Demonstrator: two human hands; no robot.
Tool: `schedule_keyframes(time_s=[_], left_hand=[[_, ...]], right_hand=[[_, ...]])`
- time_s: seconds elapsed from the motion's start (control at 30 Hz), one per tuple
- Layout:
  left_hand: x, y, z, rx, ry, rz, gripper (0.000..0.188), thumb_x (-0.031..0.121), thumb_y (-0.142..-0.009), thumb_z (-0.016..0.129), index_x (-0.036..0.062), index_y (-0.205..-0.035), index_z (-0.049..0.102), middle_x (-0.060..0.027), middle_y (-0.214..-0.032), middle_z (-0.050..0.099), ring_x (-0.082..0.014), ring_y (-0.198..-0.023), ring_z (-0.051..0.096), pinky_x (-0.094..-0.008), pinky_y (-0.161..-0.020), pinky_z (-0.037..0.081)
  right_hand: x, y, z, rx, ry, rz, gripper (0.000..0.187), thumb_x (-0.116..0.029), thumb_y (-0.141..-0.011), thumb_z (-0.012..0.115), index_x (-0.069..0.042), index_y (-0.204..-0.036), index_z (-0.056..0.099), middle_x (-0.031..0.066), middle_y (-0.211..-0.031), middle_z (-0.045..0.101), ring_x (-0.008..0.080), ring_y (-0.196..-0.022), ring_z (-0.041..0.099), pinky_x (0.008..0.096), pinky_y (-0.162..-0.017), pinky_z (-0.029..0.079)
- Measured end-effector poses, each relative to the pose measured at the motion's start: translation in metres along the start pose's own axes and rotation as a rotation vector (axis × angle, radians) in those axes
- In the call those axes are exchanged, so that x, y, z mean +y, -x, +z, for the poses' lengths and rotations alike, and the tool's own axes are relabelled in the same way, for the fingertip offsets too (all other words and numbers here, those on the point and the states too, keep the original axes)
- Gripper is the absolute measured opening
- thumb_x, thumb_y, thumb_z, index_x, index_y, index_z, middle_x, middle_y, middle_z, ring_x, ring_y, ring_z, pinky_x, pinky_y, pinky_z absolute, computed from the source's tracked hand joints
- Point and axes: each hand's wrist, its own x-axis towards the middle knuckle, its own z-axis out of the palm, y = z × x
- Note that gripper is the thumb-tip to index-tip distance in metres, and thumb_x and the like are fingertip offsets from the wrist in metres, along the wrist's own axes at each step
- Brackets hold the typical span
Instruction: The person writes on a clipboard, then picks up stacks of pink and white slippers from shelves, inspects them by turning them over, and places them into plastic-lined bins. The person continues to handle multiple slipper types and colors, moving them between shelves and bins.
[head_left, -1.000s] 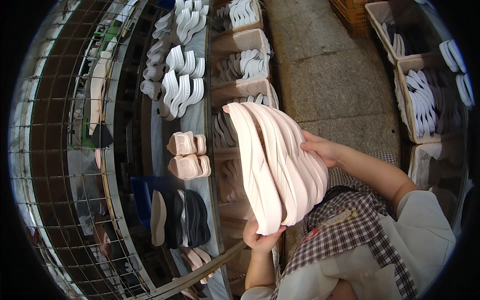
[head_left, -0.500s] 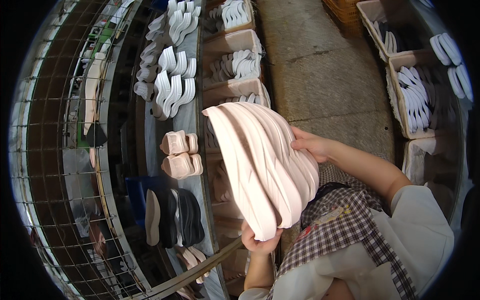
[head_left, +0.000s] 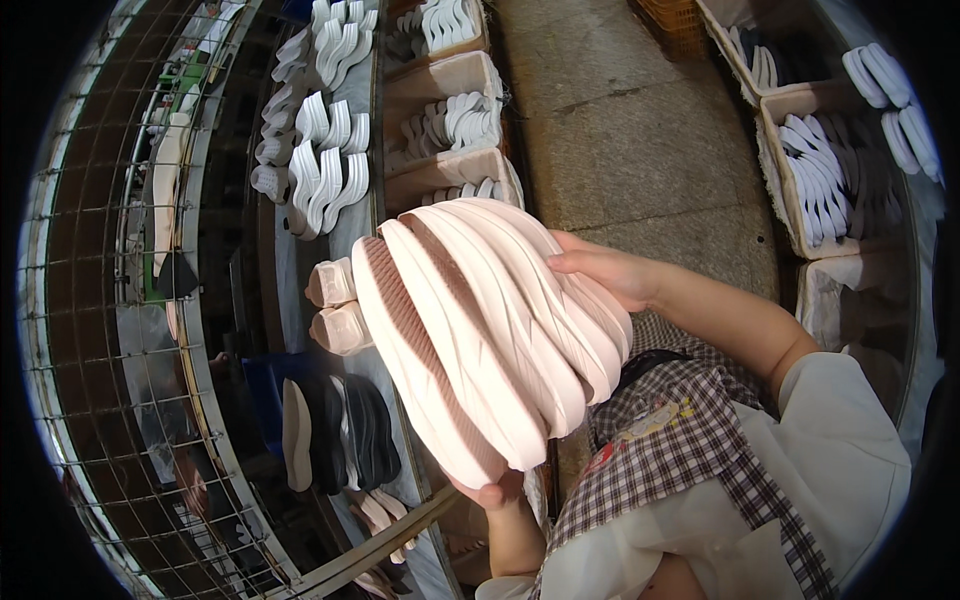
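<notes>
A thick stack of pale pink shoe soles (head_left: 470,330) spans the space between my two hands, lying side by side like a fan. The two soles on its left side show brownish ribbed faces. My left hand (head_left: 492,491) is closed under the lower ends, its fingers partly hidden by the soles. Around the upper right side of the stack, my right hand (head_left: 605,270) is gripping, thumb on top. Just left of the stack, two small bundles of pink soles (head_left: 338,328) rest on a narrow ledge (head_left: 400,440), partly covered by the stack.
White wavy soles (head_left: 325,170) stand farther along the ledge, dark soles (head_left: 365,435) nearer. Cloth-lined bins (head_left: 440,75) line the ledge; more bins (head_left: 815,245) stand on the right. A wire mesh (head_left: 90,300) rises at left, and an orange crate (head_left: 680,25) sits far off.
The stack has shifted left and turned so ribbed brownish faces show, with more soles visible at its left side. Both hands stay on it. The whole view has moved slightly.
</notes>
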Motion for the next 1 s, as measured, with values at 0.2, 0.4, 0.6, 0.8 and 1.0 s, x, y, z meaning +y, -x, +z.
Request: schedule_keyframes(time_s=[0.2, 0.4, 0.6, 0.8, 1.0], left_hand=[[0.002, -0.002, -0.01, -0.108, -0.041, -0.062, 0.088, 0.049, -0.075, 0.062, 0.0005, -0.14, 0.028, -0.0179, -0.137, 0.039, -0.0324, -0.124, 0.043, -0.0474, -0.101, 0.037], [-0.003, 0.002, -0.017, -0.106, 0.152, -0.182, 0.086, 0.048, -0.073, 0.062, 0.001, -0.139, 0.032, -0.017, -0.136, 0.041, -0.0324, -0.123, 0.043, -0.0477, -0.1, 0.038], [0.0, 0.001, -0.01, -0.019, 0.26, -0.234, 0.093, 0.042, -0.067, 0.067, 0.0028, -0.14, 0.025, -0.0194, -0.135, 0.039, -0.0366, -0.122, 0.042, -0.0526, -0.095, 0.041], [0.002, -0.003, 0.0, -0.088, 0.259, -0.179, 0.078, 0.047, -0.074, 0.059, 0.0009, -0.134, 0.04, -0.0155, -0.13, 0.05, -0.032, -0.119, 0.048, -0.0474, -0.101, 0.036], [0.003, -0.007, -0.005, -0.103, 0.277, -0.154, 0.077, 0.048, -0.074, 0.058, 0.0007, -0.133, 0.042, -0.0163, -0.131, 0.049, -0.0324, -0.119, 0.048, -0.0478, -0.101, 0.036]], right_hand=[[-0.02, 0.007, 0.02, 0.025, 0.01, 0.008, 0.055, -0.028, -0.098, 0.042, 0.0, -0.139, 0.019, 0.0146, -0.133, 0.04, 0.0169, -0.119, 0.046, 0.0312, -0.099, 0.042], [-0.025, 0.007, 0.022, -0.014, -0.003, 0.0, 0.052, -0.034, -0.099, 0.036, 0.0, -0.137, 0.025, 0.0135, -0.132, 0.042, 0.0162, -0.117, 0.048, 0.0305, -0.097, 0.044], [-0.026, 0.009, 0.024, -0.006, -0.023, 0.014, 0.051, -0.035, -0.1, 0.035, 0.0, -0.137, 0.027, 0.0125, -0.132, 0.042, 0.0158, -0.118, 0.047, 0.0307, -0.098, 0.043], [-0.03, 0.013, 0.03, 0.017, 0.047, 0.028, 0.056, -0.036, -0.099, 0.036, 0.001, -0.139, 0.022, 0.0159, -0.132, 0.041, 0.0182, -0.118, 0.047, 0.031, -0.099, 0.042], [-0.038, 0.018, 0.04, 0.019, 0.106, 0.063, 0.056, -0.035, -0.099, 0.036, 0.001, -0.139, 0.021, 0.0166, -0.132, 0.041, 0.0184, -0.118, 0.047, 0.0313, -0.098, 0.043]])
